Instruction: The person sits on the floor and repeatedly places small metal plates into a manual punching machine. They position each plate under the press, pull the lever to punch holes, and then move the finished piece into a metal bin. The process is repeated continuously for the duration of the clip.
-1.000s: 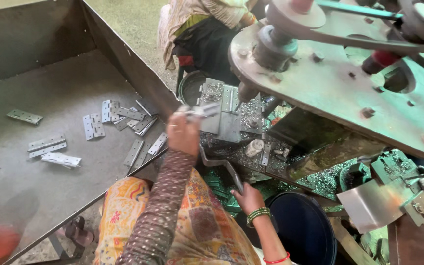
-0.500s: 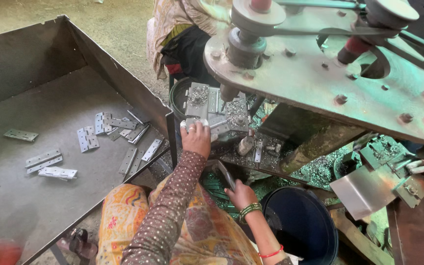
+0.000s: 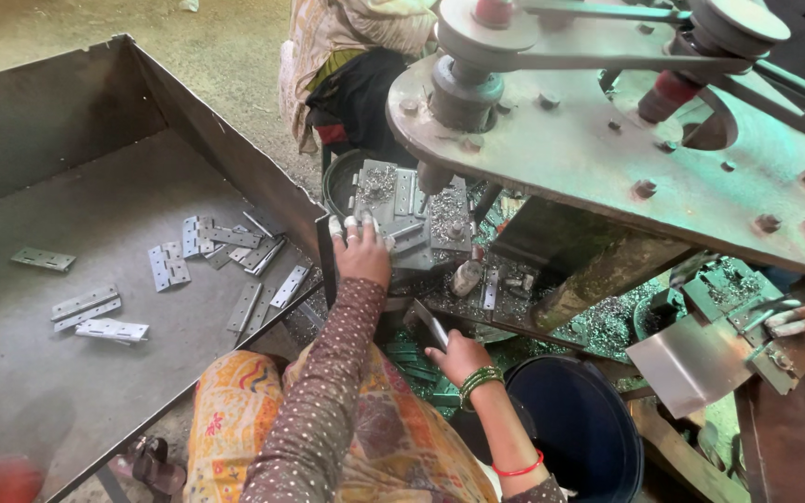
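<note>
— Fingers (image 3: 351, 226) of left hand (image 3: 362, 256) pressing the flat grey metal hinge plate (image 3: 402, 233) onto the jig, steadying it under the spindle.
— Right hand (image 3: 458, 356) closed around the dark metal lever (image 3: 429, 324), near the round dark bucket (image 3: 575, 419).

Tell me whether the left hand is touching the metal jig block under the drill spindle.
Touching. The head view shows the left hand with its fingertips laid on the near-left edge of the metal jig block; no gap shows between them.
</note>
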